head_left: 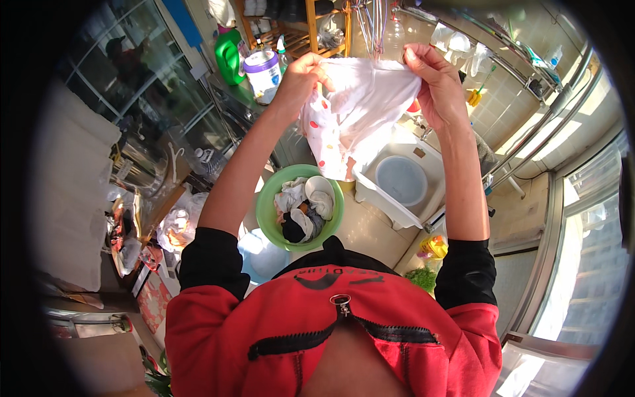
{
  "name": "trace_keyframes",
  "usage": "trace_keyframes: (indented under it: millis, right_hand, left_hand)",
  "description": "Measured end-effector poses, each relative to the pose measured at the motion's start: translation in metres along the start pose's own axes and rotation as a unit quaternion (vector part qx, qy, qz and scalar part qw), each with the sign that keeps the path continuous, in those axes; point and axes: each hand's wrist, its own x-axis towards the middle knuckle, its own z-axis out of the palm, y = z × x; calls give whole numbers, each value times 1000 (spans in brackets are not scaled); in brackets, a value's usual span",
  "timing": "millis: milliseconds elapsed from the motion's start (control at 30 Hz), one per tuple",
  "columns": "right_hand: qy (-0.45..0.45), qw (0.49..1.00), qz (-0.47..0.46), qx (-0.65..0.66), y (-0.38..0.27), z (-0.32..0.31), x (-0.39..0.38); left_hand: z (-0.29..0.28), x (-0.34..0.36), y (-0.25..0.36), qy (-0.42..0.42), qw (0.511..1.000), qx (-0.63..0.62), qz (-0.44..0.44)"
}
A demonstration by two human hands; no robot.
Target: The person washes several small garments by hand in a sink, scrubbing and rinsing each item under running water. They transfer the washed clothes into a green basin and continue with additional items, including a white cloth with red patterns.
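Stretched between my two raised hands is a thin white garment [370, 92] with red and orange dots on its left part. My left hand [303, 83] pinches its upper left edge, fingers closed. At the upper right corner, my right hand [436, 89] grips the cloth between thumb and fingers. The garment hangs down in folds, so its exact kind is unclear. Below it stands a light green basin [263, 212] with several crumpled clothes [299, 215] and a white bowl or cup in it. Right of that, a white sink [383, 208] holds a round whitish basin [401, 182].
A pale blue basin [254, 264] sits partly under the green one. Beyond my left hand are a purple-lidded tub [263, 76] and a green jug [228, 56]. Plastic bags [182, 221] lie at the left. Metal rails [555, 106] run along the right wall beside the window.
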Motion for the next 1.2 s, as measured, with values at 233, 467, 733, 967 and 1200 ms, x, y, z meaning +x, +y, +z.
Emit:
trace_keyframes:
  millis: [233,467,733,967,1200]
  right_hand:
    - [-40,982,52,179,-2,-1,37]
    - [29,976,20,213,-5,8,47]
    - [78,985,17,155,4,-51,54]
    - [7,995,99,-2,54,-73,7]
    - [-114,950,16,-289,101,-34,-43]
  left_hand:
    - [24,-29,-42,-58,991,-113,-39]
    - [75,-59,-76,-85,996,-42,5]
    - [53,-54,-61,-56,981,-186,-13]
    - [36,-58,-21,-118,935,-332,-33]
    - [34,-65,-22,-65,939,-333,-57]
